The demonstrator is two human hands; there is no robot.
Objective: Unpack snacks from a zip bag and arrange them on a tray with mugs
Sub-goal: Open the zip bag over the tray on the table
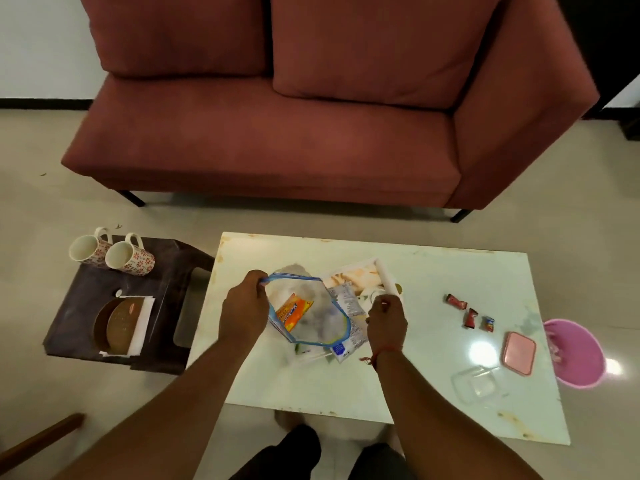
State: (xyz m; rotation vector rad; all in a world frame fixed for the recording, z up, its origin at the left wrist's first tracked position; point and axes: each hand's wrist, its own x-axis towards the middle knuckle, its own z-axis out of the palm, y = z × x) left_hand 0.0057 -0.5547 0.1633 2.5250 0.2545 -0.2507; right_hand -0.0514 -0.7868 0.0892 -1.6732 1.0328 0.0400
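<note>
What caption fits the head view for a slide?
Both hands, left hand and right hand, hold a zip bag open over the white table.

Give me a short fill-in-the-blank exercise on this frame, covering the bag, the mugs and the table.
1. The left hand pinches the blue rim of the ____ bag.
2. The number of mugs standing on the dark side table is ____.
3. The packet visible inside the bag is mainly ____ in colour.
4. At the right end of the white table stands a ____ bucket.

Missing words: zip; two; orange; pink
</note>
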